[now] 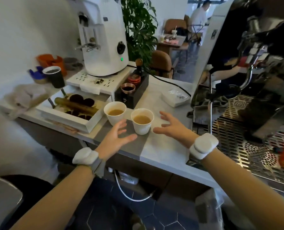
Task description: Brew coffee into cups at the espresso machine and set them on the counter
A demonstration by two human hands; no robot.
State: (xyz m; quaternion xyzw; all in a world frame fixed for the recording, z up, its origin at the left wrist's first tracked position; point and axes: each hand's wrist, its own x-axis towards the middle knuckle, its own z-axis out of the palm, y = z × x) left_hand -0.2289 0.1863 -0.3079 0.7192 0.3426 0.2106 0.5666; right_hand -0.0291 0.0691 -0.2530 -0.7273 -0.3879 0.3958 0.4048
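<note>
Task stage: late; both cups stand filled on the counter, so brewing and setting down look done as far as can be seen.
Left cup (115, 113): white, upright, pale brown coffee inside; on the counter just before the knock-box drawer's corner.
Right cup (142, 121): white, upright, same pale coffee; beside the left cup, slightly nearer the person, close to it but whether they touch cannot be told.
Left hand (117, 136): spread open, holding nothing; fingertips near the base of the left cup, thumb near the right cup's base.
Right hand (172, 124): spread open, holding nothing; just to the right of the right cup, apart from it.
What is left: judged little or nothing, unless more cups are wanted; none empty shows near the machine.
Counter (161, 151): pale stone top with a grey mat under the cups.
Espresso machine (260, 67): to the right, dark and steel; perforated drip tray (237, 140) below, no cup visible on it.
Grinder (103, 35): white, behind the cups, green light on.
Drawer (71, 112): open under the grinder, spent coffee pucks inside.
Tamper stand (134, 90): dark box with copper cup, behind the cups.
Black cup (54, 77): paper, to the left of the grinder.
Room: café seating beyond, plant (138, 27), a seated person (199, 15) at a far table.
</note>
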